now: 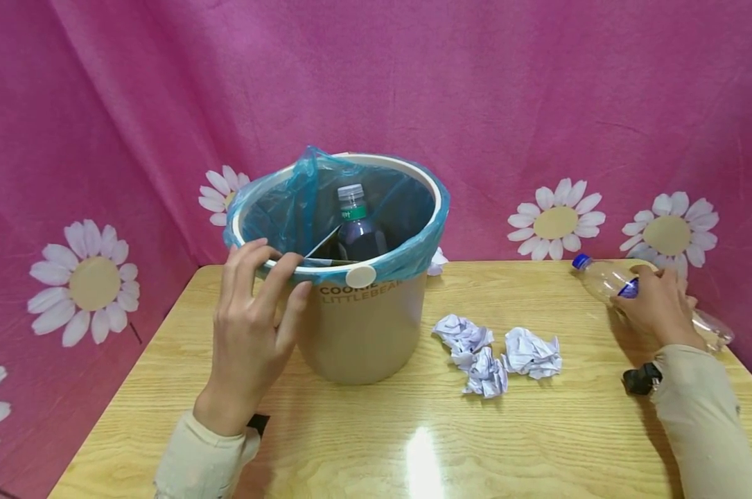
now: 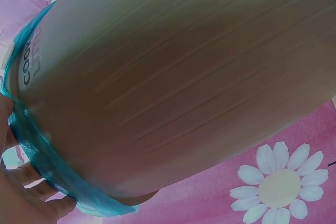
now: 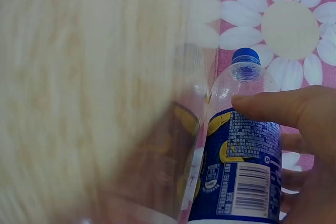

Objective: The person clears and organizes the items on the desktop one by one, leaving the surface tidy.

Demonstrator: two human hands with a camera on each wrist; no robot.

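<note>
A beige trash bin lined with a blue plastic bag stands upright on the table. My left hand holds its near-left rim, with fingertips over the edge; in the left wrist view, those fingers are at the bag's fold. Inside the bin, a dark bottle with a white cap and green neck label stands beside a flat cardboard piece. Far to the right, my right hand grips a clear plastic bottle lying on its side. Its blue cap and blue label show, with my thumb across the upper part.
Three crumpled paper balls lie between the bin and my right hand on the wooden table. Another bit of white paper peeks out behind the bin. A pink flowered cloth hangs along the back and left sides.
</note>
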